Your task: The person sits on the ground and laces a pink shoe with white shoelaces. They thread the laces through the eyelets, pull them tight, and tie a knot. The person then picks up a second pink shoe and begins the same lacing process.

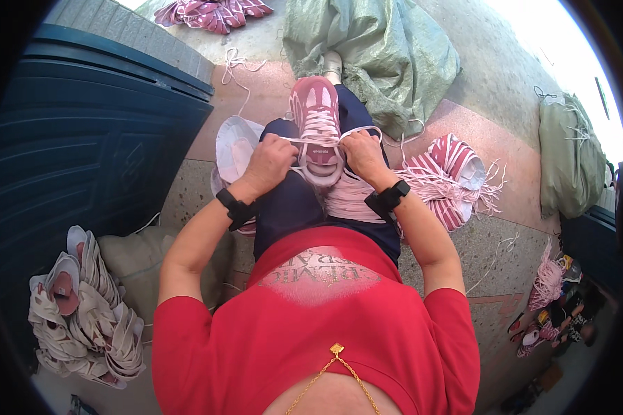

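Note:
A pink sneaker point(314, 95) rests on my lap between my knees, toe pointing away from me. Pale pink lace criss-crosses its front. My left hand point(273, 160) is closed on one end of the shoelace point(299, 140), to the left of the shoe's tongue. On the other side, my right hand point(364, 156) pinches the other end, and a loop of it arcs above the fingers. The lace runs across the tongue between both hands. Below the sneaker, a bundle of pink laces point(353, 199) lies between my thighs. Partly behind my left forearm sits a white-lined shoe upper point(234, 146).
Striped pink uppers with loose laces point(457, 166) lie right of my knees. A green woven sack point(387, 62) stands ahead, another sack point(571, 159) at far right. White uppers point(90, 304) are piled lower left near a cushion point(163, 259). A blue door point(83, 131) borders the left.

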Motion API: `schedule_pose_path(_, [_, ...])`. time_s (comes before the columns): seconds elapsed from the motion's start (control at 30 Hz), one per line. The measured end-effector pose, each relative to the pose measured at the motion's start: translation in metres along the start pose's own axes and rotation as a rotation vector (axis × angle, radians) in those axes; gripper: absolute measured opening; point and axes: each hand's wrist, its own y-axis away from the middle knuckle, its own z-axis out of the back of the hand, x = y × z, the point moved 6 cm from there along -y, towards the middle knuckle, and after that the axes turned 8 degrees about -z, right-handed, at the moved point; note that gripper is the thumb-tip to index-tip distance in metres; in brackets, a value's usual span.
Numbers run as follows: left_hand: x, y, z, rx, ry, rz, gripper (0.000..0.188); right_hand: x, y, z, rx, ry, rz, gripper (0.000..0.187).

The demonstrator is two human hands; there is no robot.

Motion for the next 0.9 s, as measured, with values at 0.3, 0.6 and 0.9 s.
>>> schedule_pose_path(0.3, [-0.002, 0.019, -0.033, 0.322, -0.253, -0.119, 0.022, 0.010, 0.002, 0.010, -0.138, 0.089, -0.033, 0.012])
schedule_pose_path(0.6, [0.149, 0.022, 0.114, -0.758, 1.549, 0.768, 0.015, 0.022, 0.012, 0.019, -0.186, 0.169, -0.001, 0.021])
schedule_pose_path(0.9, [0.081, 0.006, 0.041, -0.107, 0.926, 0.645, 0.023, 0.014, 0.010, 0.012, -0.071, 0.160, -0.041, 0.021])
